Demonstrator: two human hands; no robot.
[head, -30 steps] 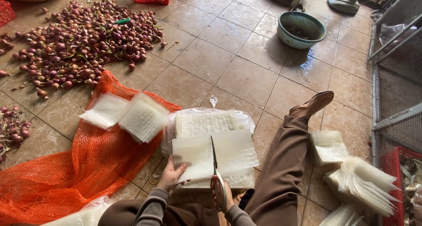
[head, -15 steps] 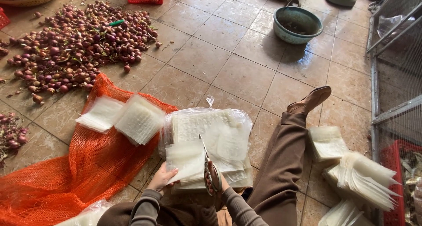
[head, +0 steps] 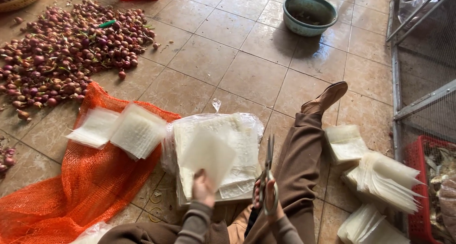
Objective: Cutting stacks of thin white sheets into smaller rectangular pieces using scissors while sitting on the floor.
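My left hand pinches a thin translucent white square sheet and holds it up over a stack of like sheets in a clear plastic bag. My right hand grips a pair of scissors, blades pointing away from me and nearly closed, just right of the stack. My outstretched leg in brown trousers lies to the right of the scissors.
Two piles of cut white squares rest on an orange mesh sack at left. More sheet piles lie right of my leg. A heap of shallots covers the tiled floor far left; a green basin stands behind, wire cages at right.
The two sheets held up before have become one sheet in my left hand. My right hand with the scissors has drawn off to the right of the stack.
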